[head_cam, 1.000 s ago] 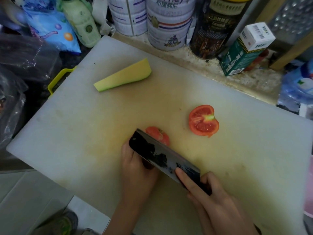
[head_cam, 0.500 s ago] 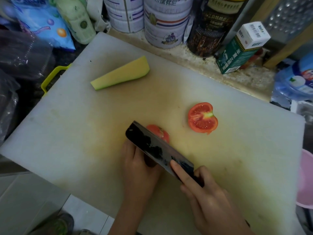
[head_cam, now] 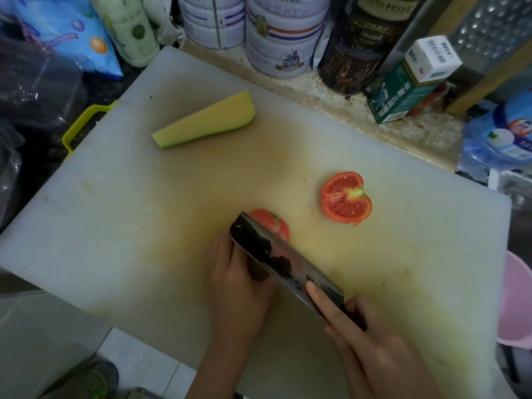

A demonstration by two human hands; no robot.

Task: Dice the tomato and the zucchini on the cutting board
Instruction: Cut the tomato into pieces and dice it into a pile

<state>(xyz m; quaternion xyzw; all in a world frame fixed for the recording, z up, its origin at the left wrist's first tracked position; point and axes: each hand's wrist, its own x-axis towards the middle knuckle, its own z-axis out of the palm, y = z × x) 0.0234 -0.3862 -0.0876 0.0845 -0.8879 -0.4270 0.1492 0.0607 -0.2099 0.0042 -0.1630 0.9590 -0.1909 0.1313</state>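
Note:
On the white cutting board (head_cam: 121, 220) one tomato half (head_cam: 346, 199) lies cut face up at centre right. The other tomato half (head_cam: 272, 223) lies cut side down, mostly hidden behind the dark cleaver (head_cam: 276, 259). My left hand (head_cam: 240, 283) rests behind the blade and holds that tomato half; its fingertips are hidden. My right hand (head_cam: 371, 344) grips the cleaver's handle with the index finger laid along the blade. A zucchini wedge (head_cam: 205, 120), pale yellow with a green edge, lies at the board's far left.
Tins (head_cam: 283, 33), a dark canister (head_cam: 359, 44), a green-and-white carton (head_cam: 408, 82) and a bottle (head_cam: 126, 27) line the far edge. Plastic bags (head_cam: 34, 82) crowd the left. A water bottle (head_cam: 501, 136) and a pink bowl (head_cam: 518, 300) sit at the right.
The view has shifted slightly. The cleaver and both hands stay at the same tomato half; no clear movement of the blade.

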